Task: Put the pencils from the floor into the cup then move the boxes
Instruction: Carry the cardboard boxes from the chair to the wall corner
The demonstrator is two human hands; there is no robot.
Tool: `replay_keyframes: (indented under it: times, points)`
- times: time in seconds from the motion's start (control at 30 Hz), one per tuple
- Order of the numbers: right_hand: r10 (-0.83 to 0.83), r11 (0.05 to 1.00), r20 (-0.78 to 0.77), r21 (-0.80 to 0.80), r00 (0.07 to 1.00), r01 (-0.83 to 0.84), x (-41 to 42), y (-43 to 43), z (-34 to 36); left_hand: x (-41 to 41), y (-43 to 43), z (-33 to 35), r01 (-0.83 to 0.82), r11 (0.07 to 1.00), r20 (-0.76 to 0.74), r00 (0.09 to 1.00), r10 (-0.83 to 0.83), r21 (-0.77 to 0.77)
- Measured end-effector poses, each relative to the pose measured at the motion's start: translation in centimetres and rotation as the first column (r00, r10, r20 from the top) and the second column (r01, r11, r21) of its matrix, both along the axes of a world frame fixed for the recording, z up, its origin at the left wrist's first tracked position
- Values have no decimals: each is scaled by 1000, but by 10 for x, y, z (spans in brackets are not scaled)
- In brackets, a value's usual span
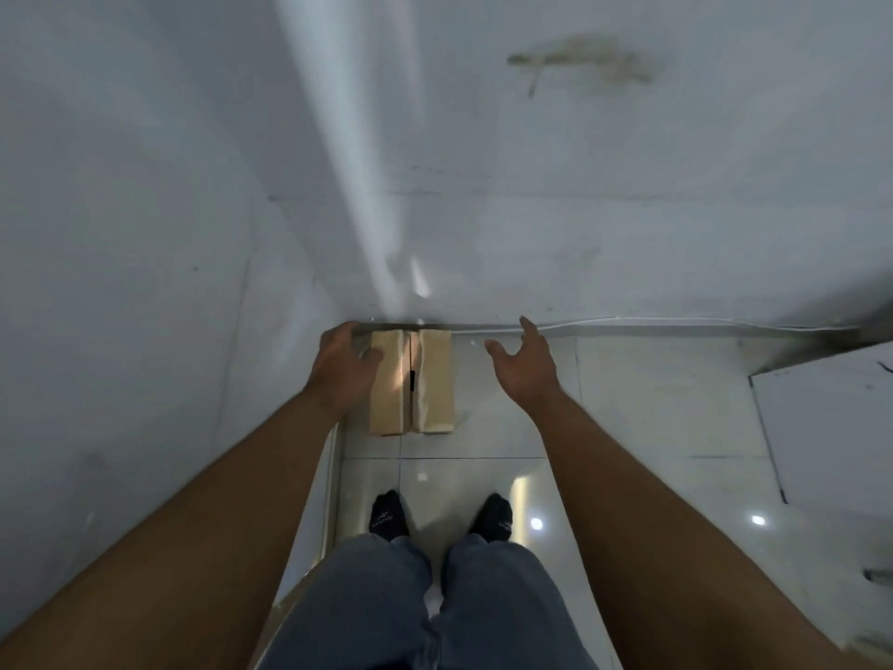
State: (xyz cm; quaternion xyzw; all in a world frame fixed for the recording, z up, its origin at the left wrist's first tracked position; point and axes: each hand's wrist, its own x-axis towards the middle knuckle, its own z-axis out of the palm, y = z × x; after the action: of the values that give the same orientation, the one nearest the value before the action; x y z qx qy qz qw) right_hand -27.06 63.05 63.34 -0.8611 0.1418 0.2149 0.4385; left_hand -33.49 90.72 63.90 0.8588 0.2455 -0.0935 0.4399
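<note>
Fingers: left hand (343, 365) has its fingers (338, 333) curled over the far left corner of the cardboard box (430, 379), thumb on top; right hand (524, 365) has its fingers spread and holds nothing, just right of the box and apart from it.
Socked feet (389, 515): on the floor tiles (483, 486), nearer than the box.
Box: on the floor, far edge at the wall (483, 186); one box or two, cannot tell.
Pencils, cup: not in view, so that part cannot be judged.
Progress: probably the box-moving stage; box not yet lifted.
</note>
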Motion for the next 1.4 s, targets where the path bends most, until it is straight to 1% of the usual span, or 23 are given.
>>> replay_keyframes:
  times: [0.1,0.27,0.37,0.5,0.57,0.7,0.8,0.93,1.03,1.1,1.17,1.27,1.4]
  points:
    - [-41,998,49,41,998,39,-27,-8,45,-14,-5,40,8,1000,-32,999,-8,-1]
    - [-70,996,109,58,992,64,-78,-26,105,-42,-23,95,185,982,-40,982,-184,25]
    - [-88,996,153,30,984,85,-105,-37,134,-51,-38,125,321,947,-26,947,-321,24]
    - [-161,987,197,9,967,162,-136,-58,163,-47,-65,157,484,873,10,874,-485,64]
    - [-205,978,216,16,955,206,-151,-72,173,-41,-80,169,540,838,38,839,-543,75]
    - [-280,959,233,28,931,281,-177,-103,188,-29,-102,183,572,816,62,814,-577,83]
    - [-361,930,266,33,894,366,-206,-146,202,-37,-135,192,620,778,67,776,-627,104]
    - [-444,889,301,33,844,456,-251,-207,214,-56,-190,201,637,766,82,762,-642,83]
    - [-504,853,305,27,808,522,-301,-265,222,-81,-254,206,652,751,105,744,-660,99]
    - [-545,825,306,28,781,564,-331,-298,225,-103,-295,209,668,740,119,731,-672,72]
    - [-574,800,316,18,756,600,-363,-331,226,-127,-339,210,705,708,126,699,-704,47]
    - [-625,753,320,8,712,658,-408,-372,222,-163,-397,208,771,635,136,626,-768,37]
    - [-719,665,295,33,629,746,-455,-409,210,-197,-457,204,849,527,122,521,-845,24]
